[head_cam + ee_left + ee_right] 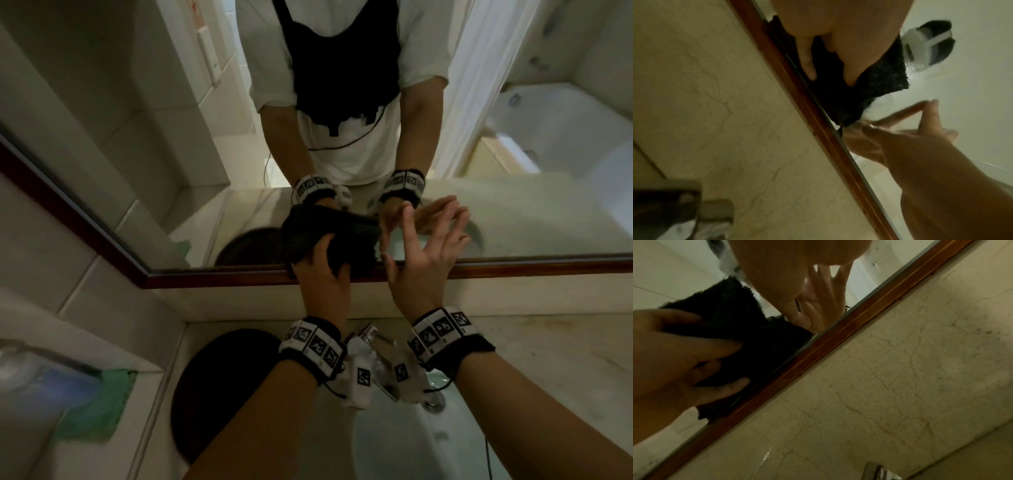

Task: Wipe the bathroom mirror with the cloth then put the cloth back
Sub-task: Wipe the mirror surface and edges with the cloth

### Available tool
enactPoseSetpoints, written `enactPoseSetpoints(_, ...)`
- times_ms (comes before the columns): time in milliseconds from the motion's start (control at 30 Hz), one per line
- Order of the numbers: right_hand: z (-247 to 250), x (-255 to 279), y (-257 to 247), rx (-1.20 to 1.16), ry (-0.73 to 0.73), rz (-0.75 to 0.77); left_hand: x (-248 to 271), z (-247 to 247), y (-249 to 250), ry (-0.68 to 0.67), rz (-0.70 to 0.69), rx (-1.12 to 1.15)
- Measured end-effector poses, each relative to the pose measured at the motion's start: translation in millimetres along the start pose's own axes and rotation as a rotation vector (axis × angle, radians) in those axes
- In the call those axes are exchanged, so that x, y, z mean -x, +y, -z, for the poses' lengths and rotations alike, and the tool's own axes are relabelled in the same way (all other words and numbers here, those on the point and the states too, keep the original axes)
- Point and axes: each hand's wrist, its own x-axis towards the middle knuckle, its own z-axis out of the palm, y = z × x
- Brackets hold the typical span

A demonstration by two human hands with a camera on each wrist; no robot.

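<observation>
A dark terry cloth [337, 255] is bunched against the lower edge of the bathroom mirror [144, 144], just above its brown wooden frame [222, 278]. My left hand [322, 274] grips the cloth, thumb on one side and fingers curled into it, and presses it to the glass. The left wrist view shows the cloth [869, 91] under my fingers [807, 65]. My right hand [424, 253] is open beside it on the right, its spread fingertips touching the glass. In the right wrist view, the cloth [748, 340] sits under the left hand [684, 353].
Below the mirror, a marble counter [548, 359] holds a white sink [404, 452] with a chrome faucet [380, 356]. A dark round object [219, 387] lies left of the sink. On a ledge at the far left is something green [99, 404].
</observation>
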Motion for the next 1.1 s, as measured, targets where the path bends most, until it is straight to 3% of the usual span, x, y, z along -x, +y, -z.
enactPoseSetpoints(167,3,0,1,0.035,-0.040,-0.006,-5,5,-18,-0.006,-0.075,-0.031)
enactPoseSetpoints(500,4,0,-3,0.063,-0.047,-0.034,-43,101,-66,0.172,0.149,-0.102)
enactPoseSetpoints(633,5,0,-3,0.062,-0.044,-0.040,-50,124,-70,0.209,0.138,-0.154)
enactPoseSetpoints(867,3,1,0,0.051,-0.034,-0.016,-42,101,-57,0.219,0.135,-0.097)
enactPoseSetpoints(1000,3,1,0,0.026,-0.024,-0.001,-23,53,-30,0.127,0.126,-0.058)
enactPoseSetpoints(1100,4,2,3,0.012,-0.019,0.016,-3,12,-7,0.015,0.000,-0.059)
